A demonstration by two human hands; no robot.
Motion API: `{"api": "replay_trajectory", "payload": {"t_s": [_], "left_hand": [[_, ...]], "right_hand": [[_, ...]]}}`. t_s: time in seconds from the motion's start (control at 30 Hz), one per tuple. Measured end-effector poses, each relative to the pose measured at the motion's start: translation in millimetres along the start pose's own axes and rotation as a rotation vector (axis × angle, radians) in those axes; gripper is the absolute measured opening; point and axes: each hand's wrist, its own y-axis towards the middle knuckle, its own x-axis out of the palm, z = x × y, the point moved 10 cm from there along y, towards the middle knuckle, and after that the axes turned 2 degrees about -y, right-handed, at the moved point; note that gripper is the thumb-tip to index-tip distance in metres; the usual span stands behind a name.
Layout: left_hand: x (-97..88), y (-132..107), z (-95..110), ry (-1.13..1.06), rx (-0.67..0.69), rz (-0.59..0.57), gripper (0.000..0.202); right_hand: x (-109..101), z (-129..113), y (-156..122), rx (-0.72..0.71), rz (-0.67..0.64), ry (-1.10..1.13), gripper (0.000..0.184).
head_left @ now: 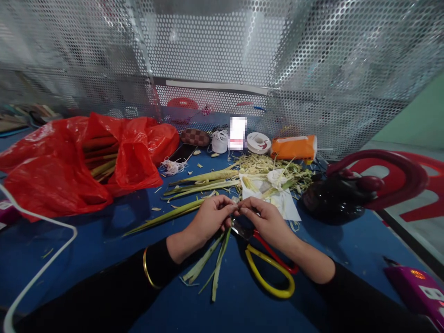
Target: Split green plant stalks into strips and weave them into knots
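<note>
My left hand and my right hand meet at the fingertips over the blue table. Both are closed in a pinch on thin green leaf strips that hang down toward me. Scissors with red and yellow handles lie under my right hand, their blades pointing toward my left hand. More long green leaves lie just beyond my hands.
A red plastic bag with leaf stalks sits at the left. Leaf trimmings on white paper, a phone, thread spool, tape roll and orange packet line the perforated screen. A dark kettle stands right, a white cable left.
</note>
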Motion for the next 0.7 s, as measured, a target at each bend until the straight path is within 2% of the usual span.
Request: {"api": "replay_trajectory", "payload": {"t_s": [0.17,0.27,0.4,0.5,0.7], "left_hand": [[-5.0,4.1,-11.4,-0.01,-0.055,0.029,0.017],[-6.5,4.4,-13.1,-0.025,-0.058,0.042,0.019],[-3.7,5.1,-13.7,0.011,-0.049,0.016,0.009],[-3.3,5.3,-13.9,0.027,-0.048,0.011,0.003],[2.9,0.9,-16.4,0.086,-0.113,-0.053,0.009]], "right_hand": [[-6.2,-15.5,0.1,-0.076,0.016,-0.104,0.019],[-9.7,-15.5,0.5,-0.058,0.034,-0.09,0.019],[-6.6,-6.2,0.7,0.023,0.031,0.058,0.016],[-1.5,3.6,-0.6,0.139,0.028,0.213,0.017],[3.7,10.5,-3.6,0.279,0.034,0.427,0.021]]}}
